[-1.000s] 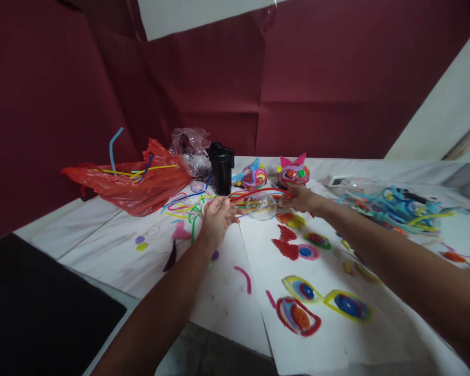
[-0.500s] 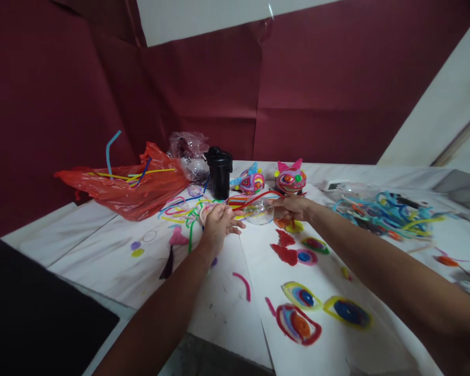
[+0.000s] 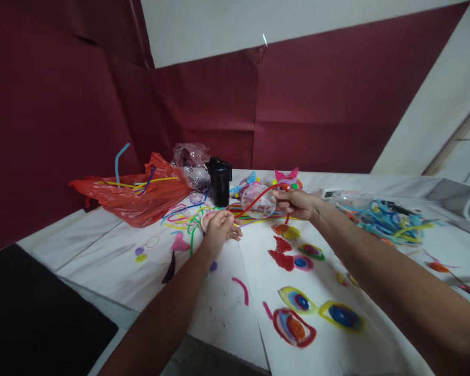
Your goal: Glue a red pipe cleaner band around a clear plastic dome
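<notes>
Head view, clear ball [image 3: 258, 201] in right hand [image 3: 297, 203]

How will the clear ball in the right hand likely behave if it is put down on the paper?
The clear ball looks round and smooth, so it may roll. It seems hollow, probably light. The right hand holds it with a red wire, which might stop rolling.

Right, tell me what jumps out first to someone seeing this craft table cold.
The right hand catches the eye first, lifting a clear plastic ball with a red pipe cleaner curving across it, mid-table. Beside it, the left hand rests by a tangle of coloured pipe cleaners. Bright spiral eye shapes lie on the white paper up front, and a red plastic bag sprawls at the far left.
</notes>
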{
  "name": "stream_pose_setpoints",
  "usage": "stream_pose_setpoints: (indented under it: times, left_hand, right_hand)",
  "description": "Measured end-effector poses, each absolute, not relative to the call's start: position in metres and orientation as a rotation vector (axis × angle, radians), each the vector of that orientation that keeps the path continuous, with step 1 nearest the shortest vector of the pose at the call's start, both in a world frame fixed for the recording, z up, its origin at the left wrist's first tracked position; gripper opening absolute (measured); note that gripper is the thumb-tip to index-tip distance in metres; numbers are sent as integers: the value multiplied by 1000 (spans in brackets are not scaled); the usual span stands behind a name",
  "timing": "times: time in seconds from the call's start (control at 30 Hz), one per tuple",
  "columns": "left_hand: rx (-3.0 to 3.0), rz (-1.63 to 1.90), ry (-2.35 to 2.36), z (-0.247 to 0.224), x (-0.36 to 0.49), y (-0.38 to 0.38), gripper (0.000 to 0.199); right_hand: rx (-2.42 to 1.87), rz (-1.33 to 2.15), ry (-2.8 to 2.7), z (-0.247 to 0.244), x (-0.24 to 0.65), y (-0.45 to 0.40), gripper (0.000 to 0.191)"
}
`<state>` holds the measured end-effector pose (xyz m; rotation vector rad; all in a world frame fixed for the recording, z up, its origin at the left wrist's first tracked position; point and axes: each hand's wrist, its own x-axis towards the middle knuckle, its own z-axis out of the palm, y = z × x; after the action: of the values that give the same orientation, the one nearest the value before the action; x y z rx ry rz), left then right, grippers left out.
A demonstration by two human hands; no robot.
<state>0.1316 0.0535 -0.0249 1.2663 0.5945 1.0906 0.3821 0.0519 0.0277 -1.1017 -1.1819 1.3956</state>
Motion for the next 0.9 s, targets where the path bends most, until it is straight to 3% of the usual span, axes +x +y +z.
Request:
stream_pose_setpoints:
  times: [0.2,0.4,0.73,0.9]
  left_hand:
    - [1421,1035,547,-8,133,43,40]
    - [1819,915,587,21,130,20,22]
    - [1855,854,538,38,160,-21,17]
    - [1698,913,489,42,181,-33,26]
  right_hand:
    - [-961,1344,-1187,54,381,9,37]
    - [-870,1331,-1200,63,388,-26,46]
    - [-749,1312,-1091,60,397,-78,35]
    - [-691,1259,-1041,57,404,-93,38]
